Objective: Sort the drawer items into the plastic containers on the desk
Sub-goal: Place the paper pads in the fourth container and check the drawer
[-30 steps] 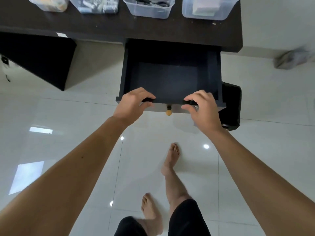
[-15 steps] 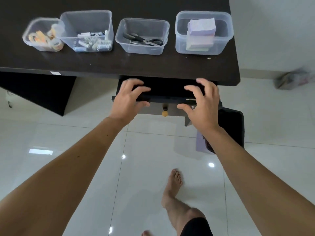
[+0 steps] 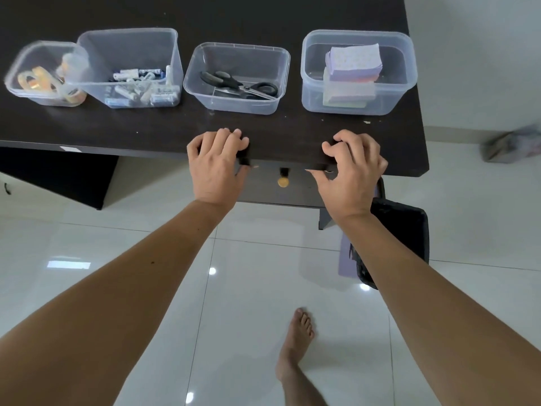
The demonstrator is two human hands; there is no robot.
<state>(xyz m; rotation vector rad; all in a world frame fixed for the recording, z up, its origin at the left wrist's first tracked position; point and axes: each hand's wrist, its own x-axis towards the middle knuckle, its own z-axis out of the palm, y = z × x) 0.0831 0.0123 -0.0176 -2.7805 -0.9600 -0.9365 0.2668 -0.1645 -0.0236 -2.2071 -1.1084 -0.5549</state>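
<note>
The dark drawer front (image 3: 292, 190) with its round brass knob (image 3: 282, 181) sits pushed in under the black desk (image 3: 146, 124). My left hand (image 3: 216, 165) and my right hand (image 3: 351, 171) are at the desk's front edge, either side of the knob. Their curled fingers rest on the desk top and the thumbs touch the drawer front. Four clear plastic containers stand in a row on the desk. They hold tape rolls (image 3: 41, 83), batteries (image 3: 137, 89), black scissors (image 3: 240, 85) and a stack of paper notes (image 3: 351, 71).
A black bag (image 3: 404, 230) stands on the white tiled floor right of the drawer. A grey bundle (image 3: 512, 145) lies by the wall at far right. My bare foot (image 3: 295, 347) is on the floor below the drawer.
The open, empty drawer has slid all the way in under the desk with both hands on its front. The view has tilted up, so the containers now show.
</note>
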